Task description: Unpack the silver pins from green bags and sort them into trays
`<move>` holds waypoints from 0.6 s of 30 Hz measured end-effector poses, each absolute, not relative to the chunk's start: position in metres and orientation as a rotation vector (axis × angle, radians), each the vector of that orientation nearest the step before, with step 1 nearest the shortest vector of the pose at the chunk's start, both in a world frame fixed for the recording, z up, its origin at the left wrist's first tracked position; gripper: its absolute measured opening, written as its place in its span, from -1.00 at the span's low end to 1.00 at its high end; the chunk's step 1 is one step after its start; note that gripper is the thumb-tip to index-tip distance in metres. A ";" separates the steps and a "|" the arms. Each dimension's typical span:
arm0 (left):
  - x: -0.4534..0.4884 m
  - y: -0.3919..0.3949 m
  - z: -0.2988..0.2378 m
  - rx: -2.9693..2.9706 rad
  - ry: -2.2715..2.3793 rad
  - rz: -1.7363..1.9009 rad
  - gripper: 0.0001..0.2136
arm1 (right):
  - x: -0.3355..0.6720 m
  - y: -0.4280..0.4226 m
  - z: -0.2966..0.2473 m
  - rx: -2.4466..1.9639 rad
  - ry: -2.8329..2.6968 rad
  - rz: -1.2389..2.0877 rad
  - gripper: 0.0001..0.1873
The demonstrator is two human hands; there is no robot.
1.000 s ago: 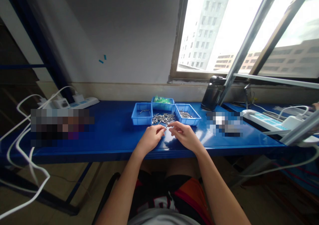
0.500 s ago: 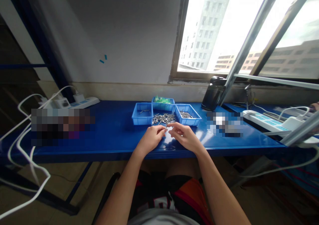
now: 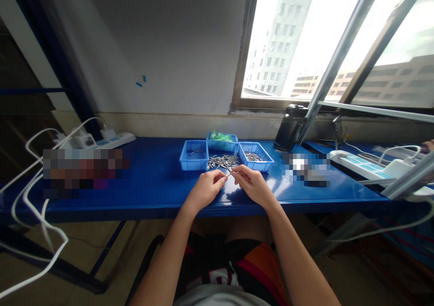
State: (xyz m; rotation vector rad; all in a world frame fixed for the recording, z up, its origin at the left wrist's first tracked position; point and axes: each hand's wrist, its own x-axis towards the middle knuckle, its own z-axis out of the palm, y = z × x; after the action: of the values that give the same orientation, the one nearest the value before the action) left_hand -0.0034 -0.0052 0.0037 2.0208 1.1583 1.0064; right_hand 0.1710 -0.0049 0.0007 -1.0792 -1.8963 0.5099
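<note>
A thin silvery metal pin (image 3: 229,174) spans the small gap between my two hands. My left hand (image 3: 207,187) pinches one end between thumb and fingertips. The fingertips of my right hand (image 3: 250,182) are closed around the other end. Right beyond my fingers, a loose pile of similar metal pieces (image 3: 222,161) lies on the blue table (image 3: 152,179). Left of the pile, a blue bin (image 3: 194,164) has a few pins inside. The blue bin (image 3: 257,165) on the right holds many more. Their exact kind is too small to make out.
Behind the pile sits a third blue bin (image 3: 233,146) with green plastic bags (image 3: 220,136). A black flask (image 3: 290,127) stands at the back right. White power strips (image 3: 361,165) and cables flank both sides. Blurred items lie at left and right.
My right fingers have closed onto the pin's free end. The pin has tilted from nearly upright to flatter between my hands. The bins and pile stay put.
</note>
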 end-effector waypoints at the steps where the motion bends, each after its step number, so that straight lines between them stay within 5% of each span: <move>1: -0.004 -0.005 0.004 2.019 1.171 1.012 -0.73 | 0.171 -0.004 0.001 -1.089 -1.892 0.490 -0.75; 18: -0.005 -0.009 0.007 2.002 1.098 1.160 -0.80 | 0.170 0.000 -0.003 -1.077 -2.100 0.498 -0.69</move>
State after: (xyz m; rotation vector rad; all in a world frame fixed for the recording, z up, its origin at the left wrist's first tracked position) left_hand -0.0051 -0.0089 0.0068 2.0015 1.0977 1.1605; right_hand 0.1700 0.0004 -0.0027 -1.0768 -2.0996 0.4979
